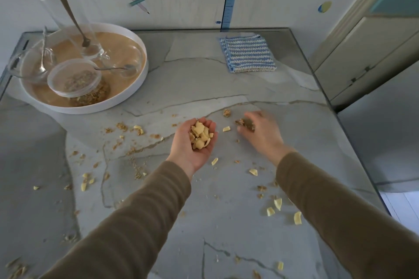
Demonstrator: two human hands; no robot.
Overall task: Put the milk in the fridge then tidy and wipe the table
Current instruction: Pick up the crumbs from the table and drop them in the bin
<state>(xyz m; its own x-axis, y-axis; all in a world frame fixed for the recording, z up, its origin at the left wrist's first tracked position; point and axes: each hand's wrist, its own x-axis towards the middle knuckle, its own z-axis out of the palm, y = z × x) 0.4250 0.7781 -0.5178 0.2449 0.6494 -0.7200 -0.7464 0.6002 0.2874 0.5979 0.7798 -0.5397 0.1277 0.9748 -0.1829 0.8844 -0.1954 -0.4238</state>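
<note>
grey veined table, blue-and-white striped cloth, white tray

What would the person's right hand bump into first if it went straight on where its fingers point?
Probably the small pale yellow flake on the grey stone-patterned table, then the left hand cupping pale yellow pieces. The right hand, pinching a brown crumb cluster, is blurred, so that line is uncertain.

Light was soft, even, fairly bright; shadows faint. Right hand was motion-blurred. Wide lens bowed table edges; corners soft.
</note>
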